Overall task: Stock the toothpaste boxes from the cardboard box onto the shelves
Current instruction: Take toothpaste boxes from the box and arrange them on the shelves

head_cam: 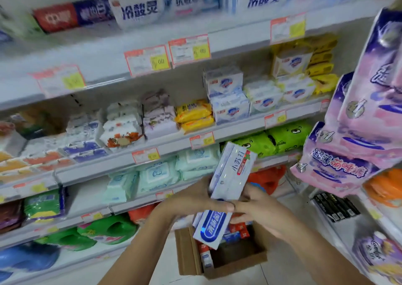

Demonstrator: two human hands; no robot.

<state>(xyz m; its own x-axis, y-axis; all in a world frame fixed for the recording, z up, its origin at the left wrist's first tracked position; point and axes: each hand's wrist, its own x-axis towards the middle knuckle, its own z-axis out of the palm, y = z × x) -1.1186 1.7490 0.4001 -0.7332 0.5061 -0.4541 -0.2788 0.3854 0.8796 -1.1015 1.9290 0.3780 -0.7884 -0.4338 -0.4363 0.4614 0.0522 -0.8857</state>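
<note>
- Upper toothpaste box [231,171], in the grip: white and pale lilac, with a small red-and-green patch.
- Lower toothpaste box [212,228], also gripped: white with a curved blue band.
- Cardboard box [189,254], below the grip: plain brown.
- Soft packs [282,141], just above the grip: bright green.
- Hanging packs [348,154], right of the grip: pink and purple.
</note>
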